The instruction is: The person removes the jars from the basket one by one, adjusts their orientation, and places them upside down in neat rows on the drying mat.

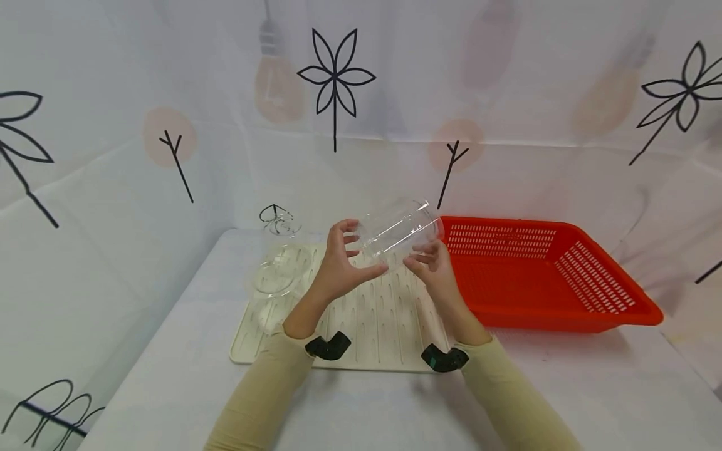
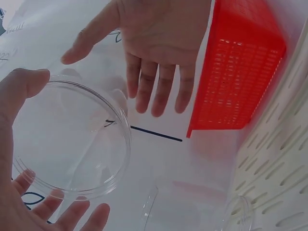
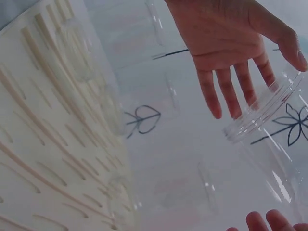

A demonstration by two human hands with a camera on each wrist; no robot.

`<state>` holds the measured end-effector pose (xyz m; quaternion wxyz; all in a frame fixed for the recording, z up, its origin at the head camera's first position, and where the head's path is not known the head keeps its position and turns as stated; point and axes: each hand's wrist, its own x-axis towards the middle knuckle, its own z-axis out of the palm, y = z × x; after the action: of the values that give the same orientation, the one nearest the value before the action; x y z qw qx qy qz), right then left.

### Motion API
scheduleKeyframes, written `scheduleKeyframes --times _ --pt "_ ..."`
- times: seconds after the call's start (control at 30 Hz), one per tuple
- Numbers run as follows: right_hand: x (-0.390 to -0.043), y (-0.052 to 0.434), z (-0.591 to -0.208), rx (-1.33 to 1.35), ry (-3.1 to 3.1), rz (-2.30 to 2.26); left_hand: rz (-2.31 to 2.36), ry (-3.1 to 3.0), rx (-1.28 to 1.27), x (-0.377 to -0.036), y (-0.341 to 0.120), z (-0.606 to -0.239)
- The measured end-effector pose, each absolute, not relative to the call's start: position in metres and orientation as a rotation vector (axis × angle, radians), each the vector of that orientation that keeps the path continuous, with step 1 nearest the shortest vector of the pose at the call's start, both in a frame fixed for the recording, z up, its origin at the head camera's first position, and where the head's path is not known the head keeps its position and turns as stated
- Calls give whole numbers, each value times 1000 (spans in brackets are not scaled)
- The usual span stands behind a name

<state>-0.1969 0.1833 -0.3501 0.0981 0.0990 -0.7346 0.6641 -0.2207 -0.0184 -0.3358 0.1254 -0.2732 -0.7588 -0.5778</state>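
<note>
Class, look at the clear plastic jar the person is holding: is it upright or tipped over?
Tipped. The clear plastic jar lies slanted between both hands, above the cream ribbed drying mat.

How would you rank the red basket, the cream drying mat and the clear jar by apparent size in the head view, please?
1. Red basket and cream drying mat: alike in spread, and hands cover part of the mat, so unranked.
2. Clear jar, held by the left hand and right hand: clearly smallest.
</note>
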Motion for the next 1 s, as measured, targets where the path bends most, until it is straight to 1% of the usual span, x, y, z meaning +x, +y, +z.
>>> scheduleKeyframes --times 0.23,0.63,1.0 --pt "-201 182 -336 402 -2014 2008 -1640 -2294 -798 -221 -19 -339" --pt "-202 177 -319 481 -1963 1993 -1637 -2343 -786 -221 -18 -341" --pt "-201 178 -314 448 -1989 1930 -1454 -2440 -779 -217 -31 -331"
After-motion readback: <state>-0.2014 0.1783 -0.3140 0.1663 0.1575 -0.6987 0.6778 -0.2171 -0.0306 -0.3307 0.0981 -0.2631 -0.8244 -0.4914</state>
